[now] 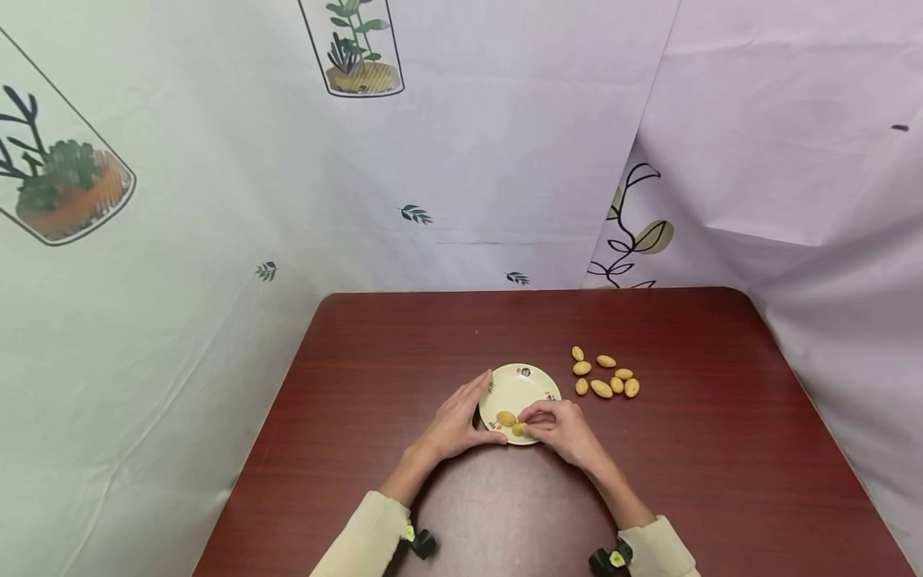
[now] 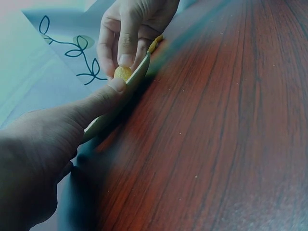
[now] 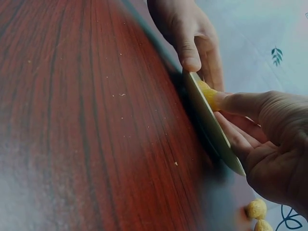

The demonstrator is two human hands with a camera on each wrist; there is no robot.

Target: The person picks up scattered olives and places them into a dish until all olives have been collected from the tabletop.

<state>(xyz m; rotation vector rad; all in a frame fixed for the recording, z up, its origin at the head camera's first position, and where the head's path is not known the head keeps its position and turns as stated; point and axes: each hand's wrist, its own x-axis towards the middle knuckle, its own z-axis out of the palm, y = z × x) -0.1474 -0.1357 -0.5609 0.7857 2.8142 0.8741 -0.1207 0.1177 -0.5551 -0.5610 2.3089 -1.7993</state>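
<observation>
A small cream plate [image 1: 530, 389] with printed motifs round its rim lies on the table. My left hand [image 1: 454, 421] holds it at its left side, the thumb on the near rim and the fingers along the far left edge. One small yellow potato [image 1: 506, 418] rests on the plate near the front. Just right of it, my right hand [image 1: 566, 431] pinches a second small potato [image 1: 519, 429] between thumb and fingers, low over the plate. The pinched potato [image 3: 210, 96] shows partly behind the thumb in the right wrist view.
Several more small potatoes [image 1: 602, 389] lie loose on the dark red wooden table [image 1: 404, 336], right of the plate. A pale cloth [image 1: 469, 160] with plant drawings hangs behind the table and along its sides.
</observation>
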